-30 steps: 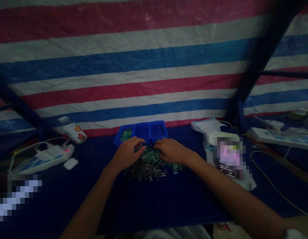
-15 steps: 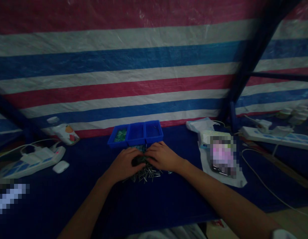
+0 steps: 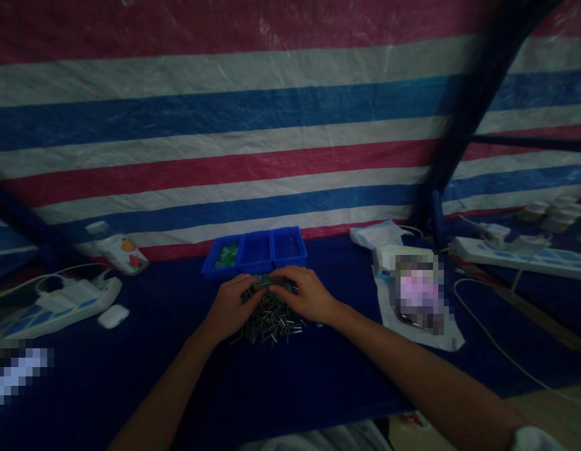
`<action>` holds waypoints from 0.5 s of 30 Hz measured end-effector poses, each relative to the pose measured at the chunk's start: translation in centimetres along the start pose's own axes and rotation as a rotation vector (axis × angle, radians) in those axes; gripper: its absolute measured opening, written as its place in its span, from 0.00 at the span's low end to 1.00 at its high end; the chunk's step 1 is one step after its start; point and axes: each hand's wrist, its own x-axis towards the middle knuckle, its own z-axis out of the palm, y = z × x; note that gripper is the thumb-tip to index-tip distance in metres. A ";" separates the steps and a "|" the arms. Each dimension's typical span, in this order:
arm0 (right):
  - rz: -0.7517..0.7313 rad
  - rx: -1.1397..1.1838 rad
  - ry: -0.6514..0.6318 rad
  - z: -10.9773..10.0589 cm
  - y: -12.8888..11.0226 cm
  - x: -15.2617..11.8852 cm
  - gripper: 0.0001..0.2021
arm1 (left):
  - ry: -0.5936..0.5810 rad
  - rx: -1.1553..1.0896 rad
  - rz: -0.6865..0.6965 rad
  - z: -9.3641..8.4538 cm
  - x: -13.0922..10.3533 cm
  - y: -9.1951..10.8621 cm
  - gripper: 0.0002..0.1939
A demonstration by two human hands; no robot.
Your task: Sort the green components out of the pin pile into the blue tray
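A heap of thin metal pins point(image 3: 272, 324) lies on the dark blue table, just in front of my hands. My left hand point(image 3: 230, 307) is curled at the heap's left side, and my right hand point(image 3: 309, 293) is curled at its right. Their fingertips meet around a small greenish piece point(image 3: 262, 283), too dim to identify. Behind them stand three joined blue bins: the left bin point(image 3: 210, 268) contains green pieces, while the middle bin point(image 3: 256, 250) and right bin point(image 3: 289, 244) show mostly bare blue floors.
On the left are a power strip point(image 3: 59, 319), a white case point(image 3: 113, 316) and a bottle point(image 3: 123, 252). To the right lie a white packet point(image 3: 379, 235), a blurred item on a white sheet point(image 3: 447, 338), a cable and another power strip point(image 3: 529, 258).
Both hands have shifted slightly away from me, uncovering more of the pin heap. The dark gap between the hands has given way to a greenish piece at the fingertips.
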 end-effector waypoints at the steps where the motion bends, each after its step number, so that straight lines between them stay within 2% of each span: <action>1: 0.009 0.043 0.002 0.1 0.0 0.0 0.12 | 0.009 -0.013 -0.018 0.0 0.0 0.1 0.13; 7: 0.062 0.169 -0.005 0.6 0.4 0.1 0.09 | 0.052 -0.089 -0.054 0.1 0.0 0.1 0.15; 15: 0.038 0.132 -0.025 0.6 0.5 -0.1 0.11 | 0.030 -0.157 -0.063 0.0 -0.1 0.6 0.14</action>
